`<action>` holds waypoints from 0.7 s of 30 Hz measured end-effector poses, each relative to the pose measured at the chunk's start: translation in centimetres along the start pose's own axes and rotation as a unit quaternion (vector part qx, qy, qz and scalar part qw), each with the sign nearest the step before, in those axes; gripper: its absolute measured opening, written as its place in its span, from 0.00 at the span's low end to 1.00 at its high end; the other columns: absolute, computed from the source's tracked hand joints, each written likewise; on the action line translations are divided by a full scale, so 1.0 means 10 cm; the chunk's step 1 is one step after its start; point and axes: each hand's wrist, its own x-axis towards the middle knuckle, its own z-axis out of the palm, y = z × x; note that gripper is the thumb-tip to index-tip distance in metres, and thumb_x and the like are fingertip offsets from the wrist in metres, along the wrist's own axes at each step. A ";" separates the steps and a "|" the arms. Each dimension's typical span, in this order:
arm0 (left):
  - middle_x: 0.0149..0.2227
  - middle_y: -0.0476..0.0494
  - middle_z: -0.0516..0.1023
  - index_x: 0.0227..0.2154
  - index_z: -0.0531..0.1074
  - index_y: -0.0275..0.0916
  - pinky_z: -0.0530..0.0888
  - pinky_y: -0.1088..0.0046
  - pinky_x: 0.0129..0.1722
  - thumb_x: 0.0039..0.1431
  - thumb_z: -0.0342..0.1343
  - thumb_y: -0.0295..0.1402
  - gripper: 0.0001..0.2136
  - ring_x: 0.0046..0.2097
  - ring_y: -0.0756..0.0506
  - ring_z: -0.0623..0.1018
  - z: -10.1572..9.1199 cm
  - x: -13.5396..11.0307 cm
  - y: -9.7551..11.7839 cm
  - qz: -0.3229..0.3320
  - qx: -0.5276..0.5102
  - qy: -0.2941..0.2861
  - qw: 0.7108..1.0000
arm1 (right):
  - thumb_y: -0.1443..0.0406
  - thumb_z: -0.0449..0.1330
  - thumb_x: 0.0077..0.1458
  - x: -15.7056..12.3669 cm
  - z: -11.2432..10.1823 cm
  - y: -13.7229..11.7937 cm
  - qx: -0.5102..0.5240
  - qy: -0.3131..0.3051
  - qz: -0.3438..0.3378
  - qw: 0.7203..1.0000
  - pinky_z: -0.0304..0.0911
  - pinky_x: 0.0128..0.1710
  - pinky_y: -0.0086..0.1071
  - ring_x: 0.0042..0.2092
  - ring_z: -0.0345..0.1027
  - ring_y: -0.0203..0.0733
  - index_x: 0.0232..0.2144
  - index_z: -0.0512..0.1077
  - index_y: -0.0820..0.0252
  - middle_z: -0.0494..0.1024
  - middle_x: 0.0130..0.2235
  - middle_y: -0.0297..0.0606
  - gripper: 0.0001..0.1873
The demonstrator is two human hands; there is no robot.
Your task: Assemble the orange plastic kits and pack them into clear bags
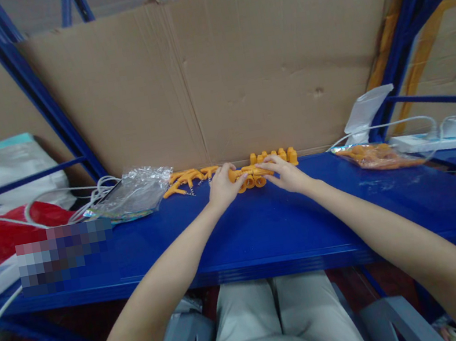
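Small orange plastic pieces (pixel 249 183) with round, ring-like ends lie together between my two hands on the blue shelf. My left hand (pixel 223 188) closes around their left end, thumb and fingers against the plastic. From the other side, the fingers of my right hand (pixel 289 175) are bent over the right end of the same pieces. Just behind my right hand stands a row of upright orange plastic pieces (pixel 280 154). Left of my left hand lie several orange-handled corkscrews (pixel 185 179) with thin metal spirals. My fingers partly hide the held pieces.
A clear plastic bag (pixel 137 192) lies left on the blue shelf (pixel 265 228). To the right are a bag of orange pieces (pixel 377 154) and a white power strip (pixel 447 139). White cables (pixel 39 198) run by a red bag (pixel 5 236). A cardboard sheet (pixel 246 73) walls the back.
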 end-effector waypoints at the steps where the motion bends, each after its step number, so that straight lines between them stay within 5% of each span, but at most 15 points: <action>1: 0.36 0.45 0.77 0.33 0.67 0.41 0.70 0.66 0.43 0.55 0.60 0.40 0.10 0.42 0.42 0.76 0.00 0.00 0.01 -0.003 -0.001 0.001 1.000 | 0.65 0.52 0.61 0.00 0.00 0.00 0.003 0.004 -0.001 1.000 0.65 0.53 0.52 0.53 0.67 0.50 0.57 0.67 0.52 0.70 0.51 0.46 0.22; 5: 0.35 0.46 0.76 0.32 0.67 0.42 0.70 0.66 0.42 0.55 0.60 0.40 0.10 0.41 0.42 0.76 -0.03 0.02 0.00 -0.012 -0.001 0.010 1.000 | 0.65 0.57 0.56 0.01 0.00 0.04 0.043 0.029 0.002 0.999 0.63 0.54 0.55 0.56 0.65 0.53 0.57 0.64 0.55 0.70 0.53 0.48 0.25; 9: 0.35 0.46 0.76 0.32 0.67 0.42 0.69 0.67 0.42 0.55 0.61 0.39 0.09 0.42 0.42 0.76 -0.05 0.03 -0.01 -0.017 -0.005 0.024 1.000 | 0.64 0.60 0.53 0.01 -0.02 0.10 0.147 0.030 0.072 0.986 0.70 0.45 0.51 0.44 0.73 0.47 0.51 0.65 0.57 0.72 0.49 0.46 0.22; 15: 0.36 0.46 0.76 0.32 0.67 0.42 0.69 0.68 0.42 0.55 0.60 0.39 0.09 0.42 0.43 0.75 -0.06 0.02 0.00 -0.013 0.005 0.021 1.000 | 0.52 0.64 0.51 0.04 0.00 0.08 0.312 0.022 0.184 0.932 0.72 0.42 0.46 0.36 0.76 0.44 0.45 0.69 0.58 0.77 0.38 0.41 0.23; 21: 0.35 0.46 0.74 0.32 0.67 0.42 0.69 0.68 0.42 0.55 0.60 0.40 0.09 0.41 0.43 0.75 -0.07 0.01 0.02 0.007 0.020 0.027 0.999 | 0.46 0.59 0.55 0.08 -0.02 -0.06 0.371 0.006 0.276 0.887 0.73 0.36 0.47 0.29 0.76 0.44 0.35 0.69 0.59 0.77 0.27 0.38 0.22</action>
